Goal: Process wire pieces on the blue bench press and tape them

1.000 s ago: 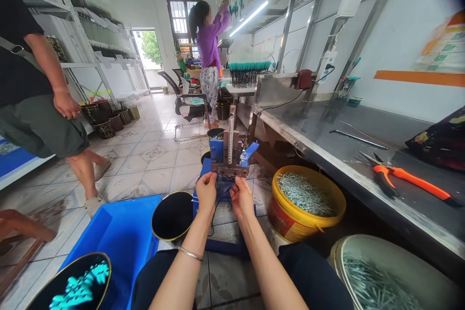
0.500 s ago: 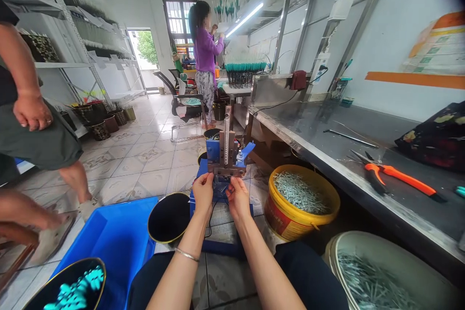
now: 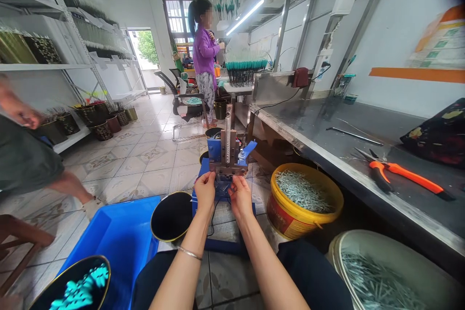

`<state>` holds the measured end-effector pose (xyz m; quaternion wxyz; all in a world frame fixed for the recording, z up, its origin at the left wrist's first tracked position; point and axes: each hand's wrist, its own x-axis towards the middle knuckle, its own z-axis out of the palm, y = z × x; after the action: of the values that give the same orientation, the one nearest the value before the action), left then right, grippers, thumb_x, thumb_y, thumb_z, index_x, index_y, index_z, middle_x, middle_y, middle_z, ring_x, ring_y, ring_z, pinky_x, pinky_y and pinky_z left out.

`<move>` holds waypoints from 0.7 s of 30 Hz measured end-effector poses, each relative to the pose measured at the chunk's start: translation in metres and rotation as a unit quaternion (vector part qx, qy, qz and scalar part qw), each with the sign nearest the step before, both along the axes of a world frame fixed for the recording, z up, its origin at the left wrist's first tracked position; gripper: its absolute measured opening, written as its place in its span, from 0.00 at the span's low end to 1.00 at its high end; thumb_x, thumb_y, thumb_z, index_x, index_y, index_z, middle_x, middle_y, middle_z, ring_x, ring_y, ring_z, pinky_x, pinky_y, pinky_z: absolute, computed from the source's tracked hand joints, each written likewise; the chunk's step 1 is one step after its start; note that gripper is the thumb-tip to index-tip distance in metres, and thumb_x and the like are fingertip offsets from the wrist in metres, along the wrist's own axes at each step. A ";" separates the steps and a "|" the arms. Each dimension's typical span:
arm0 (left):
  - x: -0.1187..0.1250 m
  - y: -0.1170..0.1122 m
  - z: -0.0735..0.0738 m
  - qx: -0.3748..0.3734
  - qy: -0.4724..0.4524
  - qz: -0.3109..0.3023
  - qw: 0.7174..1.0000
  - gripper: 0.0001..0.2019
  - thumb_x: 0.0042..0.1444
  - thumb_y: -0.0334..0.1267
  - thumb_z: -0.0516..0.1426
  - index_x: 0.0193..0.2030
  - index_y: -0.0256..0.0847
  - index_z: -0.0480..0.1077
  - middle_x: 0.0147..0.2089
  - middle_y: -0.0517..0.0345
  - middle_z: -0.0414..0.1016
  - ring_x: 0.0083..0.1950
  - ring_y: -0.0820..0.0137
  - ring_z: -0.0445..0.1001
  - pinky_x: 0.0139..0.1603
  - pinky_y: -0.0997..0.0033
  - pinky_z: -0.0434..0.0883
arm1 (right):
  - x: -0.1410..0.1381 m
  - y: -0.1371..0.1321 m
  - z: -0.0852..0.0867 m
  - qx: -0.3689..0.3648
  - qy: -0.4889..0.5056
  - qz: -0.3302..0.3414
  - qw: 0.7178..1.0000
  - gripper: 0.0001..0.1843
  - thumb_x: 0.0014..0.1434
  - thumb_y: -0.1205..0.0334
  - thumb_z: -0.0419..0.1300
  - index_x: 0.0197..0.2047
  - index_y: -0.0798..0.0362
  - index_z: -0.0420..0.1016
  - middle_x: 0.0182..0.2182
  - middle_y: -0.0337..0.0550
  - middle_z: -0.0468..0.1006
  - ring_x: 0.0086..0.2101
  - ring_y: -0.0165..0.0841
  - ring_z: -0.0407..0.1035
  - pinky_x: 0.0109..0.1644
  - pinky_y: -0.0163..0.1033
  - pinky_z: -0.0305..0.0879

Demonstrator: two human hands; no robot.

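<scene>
A small blue press [image 3: 228, 152] with an upright coil spring stands on the floor between my knees. My left hand [image 3: 205, 193] is at the lower left of its metal head, thumb and fingertips pinched together. On the other side, my right hand [image 3: 240, 196] is at the lower right of the head, its thumb and index finger closed and the other fingers curled. Whatever lies between the fingertips of either hand is too small to make out. A clear guard sits low on the press between the hands.
A black bucket [image 3: 171, 217] and a blue tray [image 3: 119, 232] stand left; a container of turquoise pieces [image 3: 82, 290] is nearer. Right are a yellow bucket [image 3: 305, 198] and a white bucket [image 3: 381, 271] of thin pieces. Pliers [image 3: 407, 177] lie on the metal bench [image 3: 308, 121]. Two people stand beyond.
The person at the left has moved further left, partly out of view. Both my hands keep nearly the same place at the press. The view has shifted slightly.
</scene>
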<state>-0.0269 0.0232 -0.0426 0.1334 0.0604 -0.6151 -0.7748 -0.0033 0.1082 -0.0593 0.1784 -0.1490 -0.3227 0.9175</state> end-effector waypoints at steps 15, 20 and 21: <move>-0.001 0.002 0.001 -0.004 0.003 0.011 1.000 0.11 0.42 0.41 0.59 0.29 0.34 0.72 0.27 0.58 0.72 0.31 0.72 0.66 0.35 0.71 0.62 | 0.000 -0.002 0.002 0.019 -0.009 -0.007 1.000 0.12 0.38 0.61 0.65 0.27 0.52 0.67 0.21 0.30 0.65 0.19 0.21 0.56 0.21 0.27 0.54; -0.002 0.002 0.000 -0.004 -0.003 0.015 1.000 0.11 0.42 0.41 0.59 0.29 0.34 0.73 0.27 0.57 0.72 0.31 0.71 0.67 0.36 0.70 0.63 | -0.001 -0.001 0.002 0.023 -0.011 -0.008 1.000 0.12 0.38 0.61 0.65 0.27 0.52 0.66 0.20 0.30 0.64 0.19 0.21 0.56 0.21 0.27 0.54; -0.002 0.002 0.000 -0.003 -0.004 0.016 1.000 0.11 0.42 0.40 0.59 0.29 0.34 0.72 0.27 0.57 0.72 0.31 0.71 0.67 0.36 0.71 0.63 | -0.001 -0.001 0.002 0.019 -0.010 -0.007 1.000 0.12 0.38 0.61 0.65 0.27 0.52 0.66 0.21 0.29 0.64 0.19 0.21 0.56 0.21 0.27 0.54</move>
<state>-0.0288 0.0251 -0.0424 0.1439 0.0726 -0.6171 -0.7702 -0.0046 0.1067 -0.0576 0.1843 -0.1574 -0.3406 0.9084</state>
